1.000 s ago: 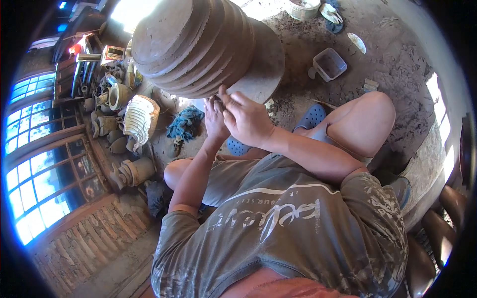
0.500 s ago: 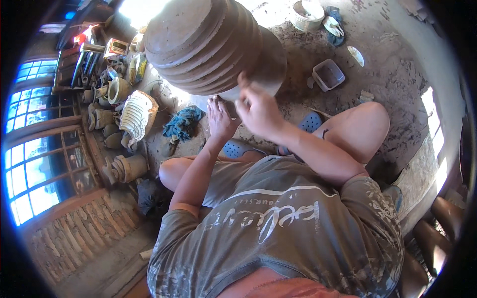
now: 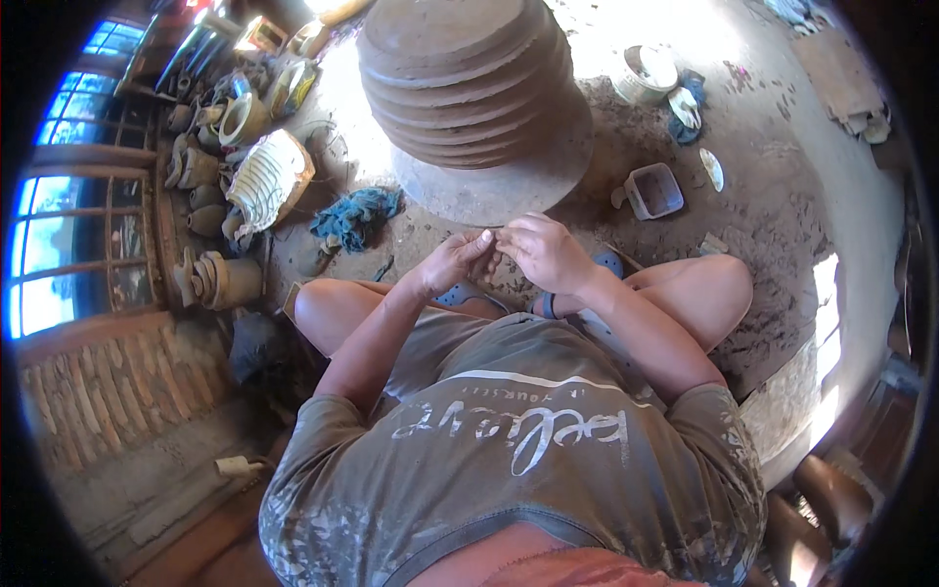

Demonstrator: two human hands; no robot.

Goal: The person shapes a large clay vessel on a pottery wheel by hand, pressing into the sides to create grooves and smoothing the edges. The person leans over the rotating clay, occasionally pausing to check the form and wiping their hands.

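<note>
A large brown clay pot with stacked ridged bands stands on a round grey base ahead of me. Below the base's near edge, above my crossed legs, my left hand and my right hand meet with fingertips pinched together. Whatever is between the fingers is too small and hidden to name. Neither hand touches the pot.
A blue rag and pale ribbed piece lie left of the base, among several pots by the window. A plastic tub and white bucket sit right. My blue clogs show beside my legs.
Both hands have come away from the pot's lower edge, down toward my body, and now meet at the fingertips. The view has shifted, so the pot appears farther from me.
</note>
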